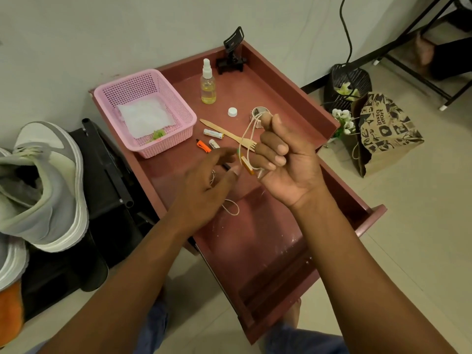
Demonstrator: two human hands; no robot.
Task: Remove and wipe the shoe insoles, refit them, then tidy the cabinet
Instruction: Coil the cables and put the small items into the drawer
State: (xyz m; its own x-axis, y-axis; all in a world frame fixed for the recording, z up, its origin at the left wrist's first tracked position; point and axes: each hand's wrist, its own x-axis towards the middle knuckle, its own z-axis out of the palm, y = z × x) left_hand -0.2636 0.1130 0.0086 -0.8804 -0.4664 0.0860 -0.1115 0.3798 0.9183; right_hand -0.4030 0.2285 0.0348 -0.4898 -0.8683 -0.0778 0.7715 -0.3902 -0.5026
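Your right hand (278,159) raised, fingers curled round string (249,131); left hand (209,185) blurred, fingers loosely spread, near string's tag. Drawer (255,98) lies below both hands, long axis running away from you; basket (145,111) nearer your left.

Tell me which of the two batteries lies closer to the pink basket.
The yellow-tipped battery, beside the basket's front corner; the other battery lies nearer the hands.

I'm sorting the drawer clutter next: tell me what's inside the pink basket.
The pink basket holds a white, translucent plastic sheet or bag on its floor, with small green scraps at its near edge. Whatever lies under the white piece is covered.
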